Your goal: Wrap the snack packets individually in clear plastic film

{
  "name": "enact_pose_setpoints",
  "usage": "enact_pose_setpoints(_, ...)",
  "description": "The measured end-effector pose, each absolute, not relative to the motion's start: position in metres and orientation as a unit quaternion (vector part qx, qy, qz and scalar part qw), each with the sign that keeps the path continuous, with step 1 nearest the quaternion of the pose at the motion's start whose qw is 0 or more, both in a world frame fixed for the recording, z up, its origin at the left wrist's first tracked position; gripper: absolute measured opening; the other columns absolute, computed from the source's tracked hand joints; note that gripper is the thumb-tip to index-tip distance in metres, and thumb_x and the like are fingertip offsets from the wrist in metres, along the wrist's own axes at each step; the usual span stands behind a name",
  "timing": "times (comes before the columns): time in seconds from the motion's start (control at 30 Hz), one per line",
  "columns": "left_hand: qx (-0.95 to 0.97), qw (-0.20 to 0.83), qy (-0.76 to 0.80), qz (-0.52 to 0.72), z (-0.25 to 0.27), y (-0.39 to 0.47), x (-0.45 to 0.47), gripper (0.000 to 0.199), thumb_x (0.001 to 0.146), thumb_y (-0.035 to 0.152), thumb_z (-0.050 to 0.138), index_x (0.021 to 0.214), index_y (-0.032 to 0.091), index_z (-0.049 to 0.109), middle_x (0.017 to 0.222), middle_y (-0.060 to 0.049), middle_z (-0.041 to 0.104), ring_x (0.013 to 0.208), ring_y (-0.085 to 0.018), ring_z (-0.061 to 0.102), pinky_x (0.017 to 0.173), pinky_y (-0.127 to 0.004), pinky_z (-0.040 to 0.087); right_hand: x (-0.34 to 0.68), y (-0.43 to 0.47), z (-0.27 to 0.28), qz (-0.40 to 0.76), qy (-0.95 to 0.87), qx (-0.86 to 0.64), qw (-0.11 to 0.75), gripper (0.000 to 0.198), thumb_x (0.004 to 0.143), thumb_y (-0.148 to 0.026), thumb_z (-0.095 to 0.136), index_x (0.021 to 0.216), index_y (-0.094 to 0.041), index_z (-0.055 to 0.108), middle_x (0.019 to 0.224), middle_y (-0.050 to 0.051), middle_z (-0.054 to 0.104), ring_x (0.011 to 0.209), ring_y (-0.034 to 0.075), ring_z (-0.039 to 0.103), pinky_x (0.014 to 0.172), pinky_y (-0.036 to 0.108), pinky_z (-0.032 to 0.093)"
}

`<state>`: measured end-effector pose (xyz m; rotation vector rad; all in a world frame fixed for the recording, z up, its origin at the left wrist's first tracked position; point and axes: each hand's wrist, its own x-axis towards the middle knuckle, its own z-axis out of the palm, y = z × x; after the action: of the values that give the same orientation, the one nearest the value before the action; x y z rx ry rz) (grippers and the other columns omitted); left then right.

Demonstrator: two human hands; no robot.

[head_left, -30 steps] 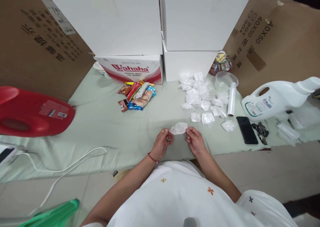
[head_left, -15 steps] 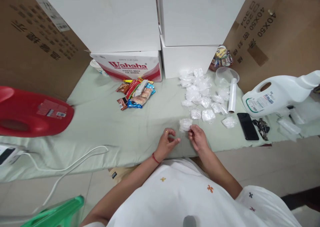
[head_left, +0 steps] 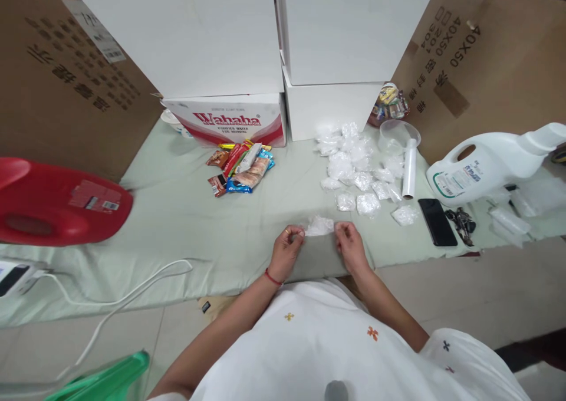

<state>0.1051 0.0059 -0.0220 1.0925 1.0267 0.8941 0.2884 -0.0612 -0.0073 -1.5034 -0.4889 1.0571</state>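
Note:
A small crinkled piece of clear plastic film (head_left: pixel 320 225) is stretched low over the table, close to its front edge. My left hand (head_left: pixel 286 250) has thumb and fingers closed on its left end. At its right end, the fingers of my right hand (head_left: pixel 349 245) are pinched on the edge. What the plastic is, a bag or a cover, I cannot make out. Beyond it lies a pile of similar clear plastic bundles (head_left: pixel 349 159). A single bundle (head_left: pixel 404 214) sits apart, to the right.
Snack packets (head_left: pixel 245 168) lie left of the pile, before a Wahaba-style printed carton (head_left: pixel 230 118). To the right are a film roll (head_left: pixel 409 168), plastic tub (head_left: pixel 400 134), phone (head_left: pixel 437 222), keys (head_left: pixel 461 224) and white jug (head_left: pixel 486 165). A red jug (head_left: pixel 62 203) stands left.
My left hand has closed its open fingers on the plastic's left end. The plastic, earlier held by my right hand alone, is now drawn out between both hands.

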Motion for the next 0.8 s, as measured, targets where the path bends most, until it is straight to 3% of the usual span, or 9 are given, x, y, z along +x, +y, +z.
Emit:
enact_pose_setpoints(0.07,0.504,0.642,0.424,0.393,-0.017,0.004,0.106,0.035,0.081,0.054,0.075,0.085,0.021,0.065,0.108,-0.007,0.067,0.100,-0.020,0.060,0.082,-0.029,0.049,0.290,-0.063,-0.002,0.375,-0.283,-0.662,0.584,0.039,0.081,-0.052,0.073,0.106,-0.024,0.064,0.086,-0.001,0.064,0.061,0.011,0.047,0.053,0.024,0.038)
enact_pose_setpoints(0.13,0.535,0.631,0.406,0.389,-0.012,0.002,0.108,0.036,0.081,0.056,0.076,0.083,0.021,0.067,0.113,-0.009,0.066,0.108,-0.022,0.059,0.083,-0.029,0.050,0.291,-0.061,0.004,0.372,-0.356,-0.656,0.552,0.043,0.080,-0.049,0.076,0.114,-0.025,0.067,0.092,0.000,0.067,0.063,0.012,0.047,0.058,0.026,0.040)
enact_pose_setpoints(0.23,0.551,0.613,0.403,0.399,-0.009,0.002,0.106,0.036,0.078,0.056,0.079,0.080,0.022,0.069,0.113,-0.009,0.064,0.108,-0.022,0.059,0.083,-0.030,0.050,0.290,-0.054,0.008,0.425,-0.389,-0.640,0.508,0.034,0.075,-0.046,0.079,0.100,-0.023,0.073,0.075,-0.002,0.062,0.060,0.013,0.043,0.058,0.026,0.038)
enact_pose_setpoints(0.37,0.517,0.632,0.401,0.416,-0.011,0.003,0.099,0.037,0.076,0.054,0.081,0.076,0.020,0.067,0.112,-0.008,0.062,0.108,-0.022,0.058,0.084,-0.031,0.052,0.293,-0.049,0.003,0.481,-0.271,-0.590,0.590,0.025,0.073,-0.044,0.076,0.083,-0.023,0.067,0.066,-0.004,0.053,0.056,0.011,0.037,0.052,0.025,0.031)
enact_pose_setpoints(0.47,0.416,0.706,0.410,0.400,-0.007,0.004,0.098,0.048,0.079,0.067,0.073,0.090,0.021,0.066,0.113,-0.008,0.061,0.109,-0.023,0.059,0.081,-0.032,0.056,0.297,-0.053,0.001,0.495,-0.250,-0.552,0.623,0.018,0.071,-0.038,0.072,0.078,-0.024,0.065,0.071,-0.003,0.055,0.059,0.012,0.042,0.054,0.025,0.036)
enact_pose_setpoints(0.57,0.326,0.772,0.434,0.330,0.000,0.006,0.105,0.061,0.075,0.074,0.072,0.105,0.022,0.063,0.110,-0.006,0.063,0.097,-0.020,0.063,0.074,-0.032,0.058,0.298,-0.058,0.004,0.483,-0.330,-0.547,0.599,0.011,0.073,-0.034,0.067,0.072,-0.023,0.065,0.082,0.002,0.063,0.072,0.017,0.053,0.065,0.029,0.044)
enact_pose_setpoints(0.63,0.321,0.798,0.433,0.268,0.002,0.009,0.111,0.062,0.068,0.064,0.085,0.106,0.020,0.064,0.103,-0.005,0.066,0.087,-0.017,0.064,0.071,-0.030,0.058,0.297,-0.061,0.006,0.467,-0.376,-0.541,0.590,0.012,0.074,-0.033,0.065,0.068,-0.023,0.064,0.087,0.004,0.064,0.083,0.020,0.057,0.074,0.032,0.047)
enact_pose_setpoints(0.7,0.324,0.807,0.433,0.239,0.001,0.013,0.114,0.057,0.060,0.051,0.094,0.096,0.016,0.066,0.089,-0.004,0.068,0.076,-0.014,0.063,0.066,-0.027,0.055,0.298,-0.063,0.006,0.456,-0.379,-0.534,0.602,0.015,0.075,-0.033,0.065,0.065,-0.023,0.061,0.089,0.006,0.065,0.089,0.023,0.059,0.081,0.035,0.047)
enact_pose_setpoints(0.8,0.310,0.796,0.443,0.273,-0.003,0.021,0.110,0.050,0.057,0.048,0.095,0.079,0.015,0.064,0.072,0.002,0.062,0.063,-0.009,0.057,0.059,-0.022,0.048,0.307,-0.067,-0.002,0.445,-0.349,-0.540,0.624,0.017,0.074,-0.033,0.066,0.063,-0.022,0.059,0.092,0.006,0.066,0.091,0.024,0.060,0.083,0.036,0.046)
